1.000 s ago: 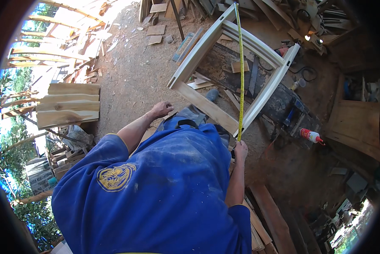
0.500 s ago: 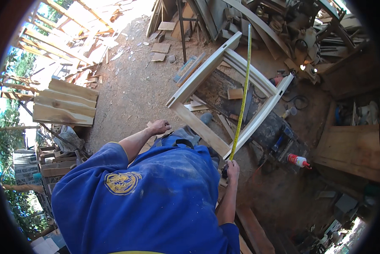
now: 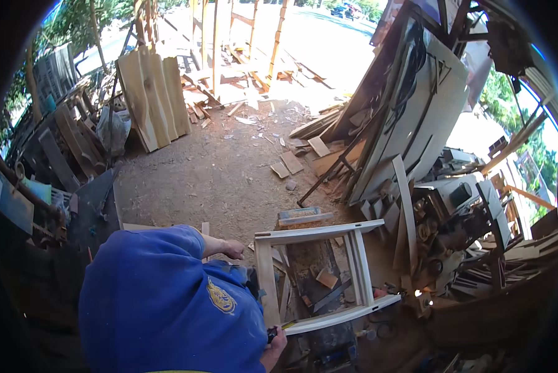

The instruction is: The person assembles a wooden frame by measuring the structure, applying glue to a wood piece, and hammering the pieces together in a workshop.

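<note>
And the right hand (image 3: 276, 343), nearest of the two, has a dark tape measure (image 3: 271, 334) gripped at the near left corner of the pale wooden frame (image 3: 319, 234). The big change is in the yellow blade (image 3: 289, 324): half a second ago it ran long across the frame, and now only a short stub shows, lying by the near rail. I'd judge the long reading is over and the tape has mostly run back into its case, which leaves the frame uncovered. The blue shirt (image 3: 167, 304) fills the near left, and the view has swung too, now taking in the bright yard. A little farther, the left hand (image 3: 233, 249) hangs in front of the body with fingers loosely curled, nothing visible in it, just apart from the frame's far left corner. The frame lies to the right of the body, over a dark work surface with a loose wood block (image 3: 327, 278) showing through the opening. Beyond it come wood offcuts (image 3: 285, 166) on the dusty ground, tall panels (image 3: 409, 118) leaning at the right and, far left, wavy-grained planks (image 3: 151, 96) propped upright in the light.
</note>
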Motion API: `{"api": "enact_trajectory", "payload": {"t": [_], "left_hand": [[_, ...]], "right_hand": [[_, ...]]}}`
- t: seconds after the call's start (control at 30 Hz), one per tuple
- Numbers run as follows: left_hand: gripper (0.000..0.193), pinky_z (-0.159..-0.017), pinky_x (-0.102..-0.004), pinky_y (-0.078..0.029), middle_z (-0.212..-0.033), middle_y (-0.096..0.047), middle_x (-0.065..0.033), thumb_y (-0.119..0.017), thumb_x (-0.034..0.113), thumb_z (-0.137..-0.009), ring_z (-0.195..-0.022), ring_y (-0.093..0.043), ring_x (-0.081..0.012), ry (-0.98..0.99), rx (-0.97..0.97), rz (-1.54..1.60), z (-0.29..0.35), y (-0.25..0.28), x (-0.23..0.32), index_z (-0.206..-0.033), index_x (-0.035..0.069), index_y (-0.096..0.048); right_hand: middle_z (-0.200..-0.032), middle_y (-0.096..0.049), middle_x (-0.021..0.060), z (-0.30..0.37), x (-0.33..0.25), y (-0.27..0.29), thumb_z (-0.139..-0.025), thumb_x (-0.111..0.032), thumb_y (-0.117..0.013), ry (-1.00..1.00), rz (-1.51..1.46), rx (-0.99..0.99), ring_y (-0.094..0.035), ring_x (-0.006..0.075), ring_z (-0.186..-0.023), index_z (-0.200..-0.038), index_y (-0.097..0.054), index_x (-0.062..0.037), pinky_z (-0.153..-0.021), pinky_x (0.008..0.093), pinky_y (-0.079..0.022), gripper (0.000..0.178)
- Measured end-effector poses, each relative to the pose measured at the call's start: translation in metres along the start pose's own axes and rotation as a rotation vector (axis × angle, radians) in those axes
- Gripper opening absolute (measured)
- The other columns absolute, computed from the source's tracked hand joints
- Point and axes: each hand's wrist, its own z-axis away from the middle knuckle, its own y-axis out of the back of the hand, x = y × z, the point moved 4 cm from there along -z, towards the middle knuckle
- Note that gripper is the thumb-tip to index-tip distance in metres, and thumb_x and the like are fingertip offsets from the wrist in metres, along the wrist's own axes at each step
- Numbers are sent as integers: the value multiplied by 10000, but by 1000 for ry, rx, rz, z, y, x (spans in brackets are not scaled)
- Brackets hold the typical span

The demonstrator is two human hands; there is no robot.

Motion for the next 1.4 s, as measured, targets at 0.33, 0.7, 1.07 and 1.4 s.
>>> {"api": "enact_trajectory", "payload": {"t": [0.33, 0.7, 1.07, 1.4], "left_hand": [[361, -762, -460, -507, -902, -690, -212, -587, 363, -816, -860, -668, -368, 82, -6, 29, 28, 8, -21, -889, 33, -715], [377, -750, -438, -532, -980, -689, -200, -575, 336, -837, -907, -677, -321, 201, -109, 163, -65, 47, -69, -965, 0, -689], [365, -857, -464, -487, -956, -678, -215, -573, 342, -851, -958, -644, -374, 335, -88, 202, -63, 121, -181, -966, 12, -681], [381, -855, -460, -488, -963, -677, -220, -558, 353, -870, -963, -640, -383, 313, -34, 243, -57, 119, -220, -1017, 23, -681]], "right_hand": [[-804, -584, 114, -58, 13, -14, -907, -182, -571, -383, -276, -121, -603, 267, -721, -1033, -545, 16, -691, 427, -528, 236], [-825, -595, 121, -141, -46, -87, -911, -205, -578, -196, 142, 3, -625, 272, -740, -1102, -518, 12, -697, 415, -533, 295], [-1112, -605, 207, -377, -127, -104, -701, -138, -738, 228, 1040, 381, -613, 326, -971, -1285, -444, 28, -854, 421, -493, 674], [-1153, -611, 243, -466, -151, -165, -768, -150, -683, 217, 1766, 498, -615, 370, -1035, -1248, -507, 64, -892, 431, -488, 554]]}}
